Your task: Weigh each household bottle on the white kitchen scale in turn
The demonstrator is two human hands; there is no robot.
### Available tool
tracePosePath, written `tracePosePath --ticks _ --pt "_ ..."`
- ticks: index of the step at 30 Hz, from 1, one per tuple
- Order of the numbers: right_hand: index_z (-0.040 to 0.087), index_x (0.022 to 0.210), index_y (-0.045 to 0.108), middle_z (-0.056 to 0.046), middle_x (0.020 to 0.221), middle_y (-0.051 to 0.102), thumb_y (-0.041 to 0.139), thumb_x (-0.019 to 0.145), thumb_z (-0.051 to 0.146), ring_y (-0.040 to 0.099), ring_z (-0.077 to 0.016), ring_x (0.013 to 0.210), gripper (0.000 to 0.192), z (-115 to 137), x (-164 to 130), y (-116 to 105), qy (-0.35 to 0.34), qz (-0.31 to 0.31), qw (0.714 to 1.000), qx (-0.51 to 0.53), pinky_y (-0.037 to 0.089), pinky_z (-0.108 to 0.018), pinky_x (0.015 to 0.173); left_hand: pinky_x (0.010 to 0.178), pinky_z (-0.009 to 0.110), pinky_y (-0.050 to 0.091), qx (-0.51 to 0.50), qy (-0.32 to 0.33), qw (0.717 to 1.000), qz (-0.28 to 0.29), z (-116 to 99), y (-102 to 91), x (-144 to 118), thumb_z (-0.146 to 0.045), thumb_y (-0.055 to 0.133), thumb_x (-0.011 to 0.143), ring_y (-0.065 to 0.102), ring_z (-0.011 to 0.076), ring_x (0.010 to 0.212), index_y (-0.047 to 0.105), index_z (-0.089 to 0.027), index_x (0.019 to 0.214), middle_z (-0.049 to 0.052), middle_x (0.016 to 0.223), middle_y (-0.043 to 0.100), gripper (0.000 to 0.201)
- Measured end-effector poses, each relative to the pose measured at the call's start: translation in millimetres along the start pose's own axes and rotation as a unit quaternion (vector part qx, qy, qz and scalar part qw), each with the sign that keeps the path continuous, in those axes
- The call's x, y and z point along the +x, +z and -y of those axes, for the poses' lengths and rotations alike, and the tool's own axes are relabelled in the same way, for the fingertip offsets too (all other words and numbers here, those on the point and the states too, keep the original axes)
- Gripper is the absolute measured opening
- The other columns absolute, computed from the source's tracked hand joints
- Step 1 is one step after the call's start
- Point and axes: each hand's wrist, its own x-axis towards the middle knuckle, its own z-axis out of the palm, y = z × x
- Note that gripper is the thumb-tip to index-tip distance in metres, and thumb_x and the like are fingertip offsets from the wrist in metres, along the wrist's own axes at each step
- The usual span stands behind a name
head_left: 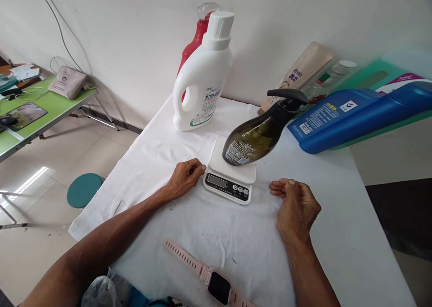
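Pump bottle (254, 138), dark olive with a black pump head, stands on the platform of the small white kitchen scale (229, 176) near the middle of the white-covered table (337, 235); it looks tilted toward the right, though the wide lens may be bending it. Neither hand holds it, so the placing looks done and what remains, as I judge it, is taking the reading; the display is too small to tell whether a figure shows. Left hand (185, 177) rests loosely curled on the cloth, its fingertips touching or just beside the scale's left edge, holding nothing; right hand (296, 206) lies on the cloth to the right of the scale, apart from it, fingers curled in and empty. Behind the scale stands a white detergent jug (202, 80) with a red bottle (195, 39) at its back; a blue bottle (357, 116) lies on its side to the right, a beige tube (300, 73) leaning on the wall; a pink watch (212, 282) lies on the near edge.
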Motion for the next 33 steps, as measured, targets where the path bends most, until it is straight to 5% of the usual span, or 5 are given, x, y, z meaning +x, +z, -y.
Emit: tracePosePath --ticks 8,13,16,25,33 --pt "0.021 0.098 0.069 -0.006 0.096 0.076 0.077 0.085 0.065 0.074 -0.0249 0.089 0.047 21 -3 7 -0.031 0.002 1.000 0.000 0.059 -0.042 0.080 0.057 0.026 0.034 0.002 0.010 1.000 -0.002 3 1.4 1 -0.054 0.053 0.102 0.044 0.0101 0.054 0.056 -0.020 0.078 -0.006 0.055 0.050 0.042" --pt "0.027 0.135 0.058 -0.011 0.146 0.068 0.094 0.071 0.054 0.065 -0.0304 0.137 0.078 73 1 43 -0.114 0.155 0.981 0.034 0.053 -0.050 0.113 0.057 0.026 0.033 0.003 0.002 1.000 -0.002 3 1.9 1 -0.056 0.052 0.102 0.044 0.0103 0.054 0.053 -0.020 0.075 -0.006 0.055 0.049 0.045" --pt "0.028 0.137 0.055 -0.010 0.137 0.073 0.098 0.065 0.050 0.071 -0.0302 0.124 0.087 91 3 66 -0.098 0.198 0.975 0.006 0.056 -0.050 0.109 0.057 0.027 0.032 0.011 0.006 1.000 -0.005 3 1.7 1 -0.055 0.051 0.103 0.042 0.0104 0.054 0.051 -0.021 0.073 -0.005 0.054 0.049 0.045" --pt "0.024 0.108 0.066 -0.006 0.104 0.082 0.097 0.060 0.056 0.077 -0.0292 0.096 0.065 95 12 79 -0.082 0.140 0.986 -0.039 0.061 -0.046 0.093 0.058 0.027 0.032 -0.002 -0.004 1.000 -0.006 1 2.8 0 -0.057 0.051 0.102 0.042 0.0110 0.056 0.048 -0.021 0.072 -0.005 0.056 0.048 0.047" --pt "0.018 0.116 0.065 -0.013 0.115 0.077 0.095 0.056 0.058 0.073 -0.0325 0.108 0.078 80 120 85 -0.141 -0.010 0.988 -0.061 0.056 -0.054 0.104 0.056 0.027 0.031 -0.019 0.003 1.000 -0.003 3 4.2 1 -0.057 0.052 0.102 0.040 0.0108 0.054 0.048 -0.022 0.072 -0.005 0.055 0.047 0.047"
